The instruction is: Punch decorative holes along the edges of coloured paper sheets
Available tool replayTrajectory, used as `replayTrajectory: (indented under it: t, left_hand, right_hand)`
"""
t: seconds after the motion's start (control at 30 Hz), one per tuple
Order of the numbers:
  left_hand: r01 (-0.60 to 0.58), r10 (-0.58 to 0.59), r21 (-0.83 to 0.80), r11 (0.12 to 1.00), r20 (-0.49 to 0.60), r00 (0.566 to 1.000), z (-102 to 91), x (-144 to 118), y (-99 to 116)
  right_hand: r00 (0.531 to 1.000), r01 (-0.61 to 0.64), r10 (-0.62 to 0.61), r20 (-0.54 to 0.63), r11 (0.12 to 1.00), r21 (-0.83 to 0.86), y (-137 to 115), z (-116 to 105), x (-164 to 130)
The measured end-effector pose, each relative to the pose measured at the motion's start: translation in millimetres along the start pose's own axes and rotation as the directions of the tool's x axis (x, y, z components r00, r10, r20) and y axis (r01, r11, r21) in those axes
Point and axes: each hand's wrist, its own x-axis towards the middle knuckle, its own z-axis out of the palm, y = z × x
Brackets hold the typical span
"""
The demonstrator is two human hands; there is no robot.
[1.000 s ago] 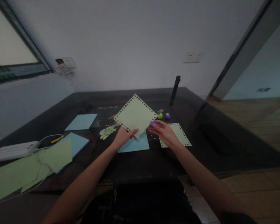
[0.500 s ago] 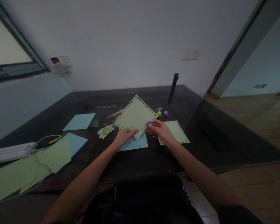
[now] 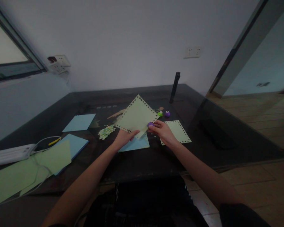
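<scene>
Plainly, the risk is a misplaced hole: the left hand (image 3: 124, 138) pinches the pale green sheet (image 3: 136, 116) only at its near corner, so the raised card could swivel or sag between thumb and fingers while the purple punch (image 3: 150, 124) bites its right edge, breaking the neat row of cut-outs (already running round the border). That punch sits in the fingertips of the right hand (image 3: 163, 132), fingers curled and pressed on it, touching the sheet's edge just beyond them, above the blue sheet (image 3: 134, 144) on the dark table (image 3: 156, 160).
</scene>
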Motion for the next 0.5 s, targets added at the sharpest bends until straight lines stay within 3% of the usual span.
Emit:
replayTrajectory:
  t: [0.5]
  left_hand:
    - [-0.048, 0.047, 0.058, 0.997, 0.021, 0.999, 0.2, 0.7, -2.0]
  right_hand:
    - [1.0, -0.005, 0.005, 0.005, 1.0, -0.005, 0.3, -1.4, -0.1]
